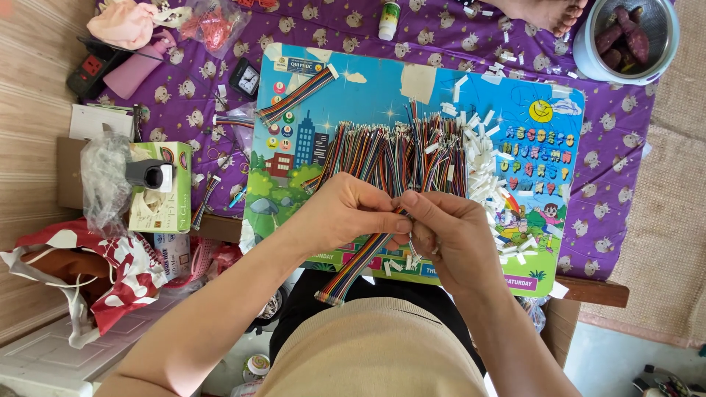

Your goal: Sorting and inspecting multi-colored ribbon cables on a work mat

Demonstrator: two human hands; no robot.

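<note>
Both hands meet over the near half of the colourful picture board point(471, 147), which serves as the worktop and is the landmark for all positions. Left hand point(338, 213): fingers pressed together, pinching the upper end of a rainbow ribbon cable point(360, 261). Right hand point(448, 235): fingers closed on the same cable end, thumb tip touching the left hand's fingertips. The cable runs from the pinch down and toward the person, crossing the board's near edge, its free end hanging just past that edge over the lap. At the board's centre, just beyond the hands, lies a dense row of matching multicoloured wire bundles point(390, 151). Along the board's right half, small white connector housings point(482, 158) are scattered, some touching the bundles. 1 separate ribbon cable point(294, 95) lies tilted at the board's far left corner. Left of the board: a green tissue box point(162, 187) and a small black clock point(245, 77). Beyond its far right corner: a pot holding purple sweet potatoes point(625, 37).
</note>
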